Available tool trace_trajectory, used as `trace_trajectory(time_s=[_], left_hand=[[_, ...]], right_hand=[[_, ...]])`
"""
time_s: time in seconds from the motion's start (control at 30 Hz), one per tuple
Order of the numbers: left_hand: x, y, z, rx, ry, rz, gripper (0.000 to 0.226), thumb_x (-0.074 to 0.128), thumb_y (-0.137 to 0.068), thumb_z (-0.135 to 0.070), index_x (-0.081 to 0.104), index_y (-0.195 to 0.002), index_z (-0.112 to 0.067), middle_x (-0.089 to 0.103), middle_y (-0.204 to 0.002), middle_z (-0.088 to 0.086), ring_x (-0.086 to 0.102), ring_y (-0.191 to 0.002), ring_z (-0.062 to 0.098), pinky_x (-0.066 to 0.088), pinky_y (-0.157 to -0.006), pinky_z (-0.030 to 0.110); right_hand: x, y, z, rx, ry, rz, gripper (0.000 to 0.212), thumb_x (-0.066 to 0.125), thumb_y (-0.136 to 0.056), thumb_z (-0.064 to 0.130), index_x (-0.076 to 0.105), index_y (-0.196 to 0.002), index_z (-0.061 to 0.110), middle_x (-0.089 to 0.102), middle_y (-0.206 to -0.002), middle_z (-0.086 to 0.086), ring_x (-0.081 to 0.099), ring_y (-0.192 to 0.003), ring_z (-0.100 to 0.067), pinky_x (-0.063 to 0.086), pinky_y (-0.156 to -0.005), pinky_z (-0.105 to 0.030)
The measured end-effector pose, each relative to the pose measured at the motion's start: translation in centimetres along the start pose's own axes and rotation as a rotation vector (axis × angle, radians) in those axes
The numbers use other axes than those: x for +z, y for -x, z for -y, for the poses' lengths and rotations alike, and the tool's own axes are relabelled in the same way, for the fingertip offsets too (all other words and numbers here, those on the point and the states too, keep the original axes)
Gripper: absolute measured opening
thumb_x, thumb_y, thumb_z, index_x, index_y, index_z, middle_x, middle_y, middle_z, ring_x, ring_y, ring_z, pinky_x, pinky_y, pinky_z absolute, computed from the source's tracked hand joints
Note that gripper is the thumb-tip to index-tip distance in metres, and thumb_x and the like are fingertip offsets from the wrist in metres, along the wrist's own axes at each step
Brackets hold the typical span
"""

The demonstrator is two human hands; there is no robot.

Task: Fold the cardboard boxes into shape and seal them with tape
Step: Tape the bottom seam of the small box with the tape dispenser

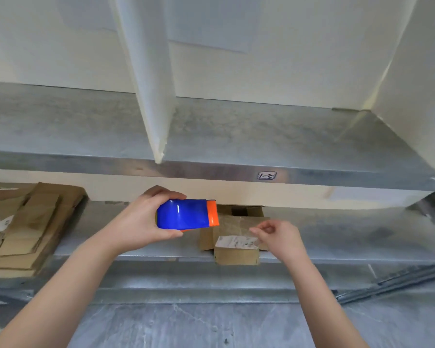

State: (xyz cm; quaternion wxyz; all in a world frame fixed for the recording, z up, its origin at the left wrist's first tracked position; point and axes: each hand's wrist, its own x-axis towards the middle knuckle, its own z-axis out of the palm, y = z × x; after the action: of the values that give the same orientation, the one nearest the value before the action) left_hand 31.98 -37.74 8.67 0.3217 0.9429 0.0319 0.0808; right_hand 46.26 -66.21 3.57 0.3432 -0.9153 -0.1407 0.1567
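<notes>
My left hand [146, 217] grips a blue and orange tape dispenser [186, 214], held above the lower metal shelf [91, 222]. A strip of clear tape [236, 227] stretches from the dispenser's orange end to my right hand [278, 234], which pinches its free end. Under the tape sits a small folded cardboard box [236, 254] with a white label, at the shelf's front edge. Its rear flaps stand open behind the dispenser.
A stack of flattened cardboard boxes [23, 222] lies at the left of the lower shelf. The upper metal shelf [236, 136] carries a white divider [148, 96] and a small tag [266, 175]. Grey floor lies below.
</notes>
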Motion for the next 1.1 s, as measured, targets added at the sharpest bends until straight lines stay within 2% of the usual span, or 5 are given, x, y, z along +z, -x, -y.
trace_trajectory(time_s=[0.2, 0.47, 0.7, 0.93, 1.1], left_hand=[[1.8, -1.1, -4.1, -0.053, -0.046, -0.088, 0.071, 0.073, -0.057, -0.059, 0.054, -0.123, -0.043, 0.050, -0.113, -0.024, 0.045, -0.108, -0.011, 0.032, -0.087, 0.000], [2.3, -2.8, -4.8, -0.128, -0.117, -0.083, 0.069, 0.086, -0.062, -0.041, 0.057, -0.124, -0.033, 0.049, -0.108, -0.030, 0.046, -0.104, -0.013, 0.033, -0.083, 0.000], [3.8, -3.3, -3.8, -0.166, -0.056, -0.034, 0.078, 0.066, -0.052, -0.066, 0.059, -0.122, -0.031, 0.050, -0.108, -0.029, 0.044, -0.105, -0.015, 0.030, -0.083, -0.002], [3.7, -3.9, -3.1, -0.192, -0.057, -0.006, 0.080, 0.065, -0.051, -0.068, 0.055, -0.124, -0.037, 0.052, -0.113, -0.021, 0.038, -0.105, -0.022, 0.028, -0.084, -0.004], [4.3, -4.2, -2.3, -0.256, -0.043, 0.035, 0.071, 0.069, -0.053, -0.066, 0.048, -0.118, -0.050, 0.050, -0.116, -0.022, 0.039, -0.108, -0.018, 0.033, -0.080, -0.001]], right_hand=[[-2.9, -2.9, -2.8, -0.039, -0.103, 0.008, 0.008, 0.073, -0.084, 0.036, 0.070, -0.083, 0.028, 0.071, -0.078, 0.006, 0.067, -0.081, -0.012, 0.044, -0.064, -0.017], [-3.4, -5.8, -3.7, -0.084, -0.279, 0.101, 0.008, 0.069, -0.087, 0.025, 0.068, -0.079, 0.023, 0.064, -0.112, 0.016, 0.055, -0.106, -0.003, 0.037, -0.082, -0.010], [-1.0, -5.9, -5.2, -0.031, -0.264, 0.096, 0.011, 0.061, -0.092, 0.026, 0.063, -0.081, 0.023, 0.068, -0.096, 0.014, 0.059, -0.092, 0.000, 0.037, -0.069, -0.004], [0.4, -6.6, -5.4, -0.013, -0.154, 0.076, 0.013, 0.054, -0.096, 0.027, 0.059, -0.088, 0.018, 0.064, -0.086, 0.009, 0.059, -0.086, -0.013, 0.040, -0.072, -0.025], [1.1, -7.6, -5.3, 0.023, -0.136, 0.055, 0.014, 0.053, -0.096, 0.027, 0.061, -0.089, 0.017, 0.068, -0.086, 0.006, 0.059, -0.080, -0.010, 0.039, -0.064, -0.012]])
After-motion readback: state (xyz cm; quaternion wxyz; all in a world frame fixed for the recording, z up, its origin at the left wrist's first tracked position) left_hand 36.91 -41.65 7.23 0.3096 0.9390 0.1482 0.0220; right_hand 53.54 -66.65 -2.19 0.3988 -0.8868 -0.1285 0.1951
